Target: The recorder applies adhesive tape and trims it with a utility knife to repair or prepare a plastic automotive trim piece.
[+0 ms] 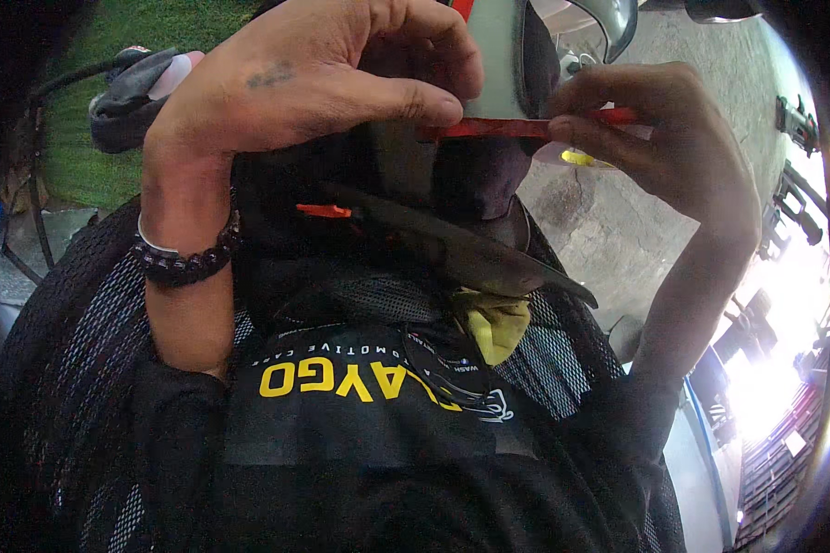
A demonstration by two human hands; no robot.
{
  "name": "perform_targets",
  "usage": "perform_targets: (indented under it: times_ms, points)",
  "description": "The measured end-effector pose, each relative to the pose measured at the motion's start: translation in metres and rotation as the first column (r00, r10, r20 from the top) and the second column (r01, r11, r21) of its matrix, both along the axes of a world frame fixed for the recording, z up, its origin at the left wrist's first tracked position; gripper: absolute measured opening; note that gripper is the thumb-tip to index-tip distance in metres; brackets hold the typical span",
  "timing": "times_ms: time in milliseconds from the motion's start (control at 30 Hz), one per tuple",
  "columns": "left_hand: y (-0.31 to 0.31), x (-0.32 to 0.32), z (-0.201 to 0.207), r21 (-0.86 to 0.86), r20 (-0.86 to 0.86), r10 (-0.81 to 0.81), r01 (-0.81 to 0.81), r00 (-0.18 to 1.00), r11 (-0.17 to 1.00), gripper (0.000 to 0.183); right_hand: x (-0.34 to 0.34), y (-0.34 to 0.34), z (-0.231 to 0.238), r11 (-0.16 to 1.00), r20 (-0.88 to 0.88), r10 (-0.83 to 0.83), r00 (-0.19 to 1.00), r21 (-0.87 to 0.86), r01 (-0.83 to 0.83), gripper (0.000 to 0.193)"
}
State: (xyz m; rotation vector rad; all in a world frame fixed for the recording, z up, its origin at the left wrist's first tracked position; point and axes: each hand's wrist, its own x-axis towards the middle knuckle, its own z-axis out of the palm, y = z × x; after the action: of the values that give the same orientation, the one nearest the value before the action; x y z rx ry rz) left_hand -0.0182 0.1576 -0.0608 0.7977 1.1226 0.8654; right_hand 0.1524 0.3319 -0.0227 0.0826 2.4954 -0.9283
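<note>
Two hands: I see my left hand [314, 74] and right hand [655, 138] pinching a thin red plastic strip [516, 126] at opposite ends, stretched level across frame's top.

Both hands pinching thin red strip [526, 126], left hand [314, 74], right hand [655, 138]

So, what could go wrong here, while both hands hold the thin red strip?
1. The red strip is pinched only by fingertips of the left hand and right hand, so it might slip or bend.
2. The hands are raised above the concrete ground; a dropped strip could land there.
</note>
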Motion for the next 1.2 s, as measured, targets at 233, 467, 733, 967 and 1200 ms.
perform_targets:
  times_ms: [233, 467, 733, 967, 1200]
  points:
    - [-0.002, 0.007, 0.012, 0.008, -0.126, 0.041, -0.041, 0.991, 0.999, 0.02, -0.002, -0.001, 0.002, 1.0, 0.004, -0.003, 1.0, 0.029, 0.003, 0.012]
    - [-0.004, 0.006, 0.009, 0.048, -0.115, 0.057, -0.052, 0.992, 0.998, 0.02, -0.003, -0.007, 0.004, 0.997, 0.043, -0.062, 0.997, 0.045, 0.06, 0.013]
    - [-0.007, 0.004, 0.01, 0.032, -0.108, 0.07, -0.067, 0.992, 0.997, 0.027, -0.008, -0.005, 0.003, 0.999, 0.005, -0.003, 1.0, 0.051, 0.003, 0.012]
    - [-0.003, -0.01, 0.016, -0.085, -0.043, 0.022, -0.025, 0.999, 0.996, 0.031, -0.012, -0.006, 0.0, 0.999, 0.0, 0.02, 1.0, 0.049, -0.02, 0.012]
    - [-0.007, 0.001, 0.021, -0.1, -0.152, 0.08, -0.096, 0.985, 0.99, 0.028, -0.013, -0.011, 0.003, 0.998, 0.044, -0.059, 0.997, 0.014, 0.059, 0.012]
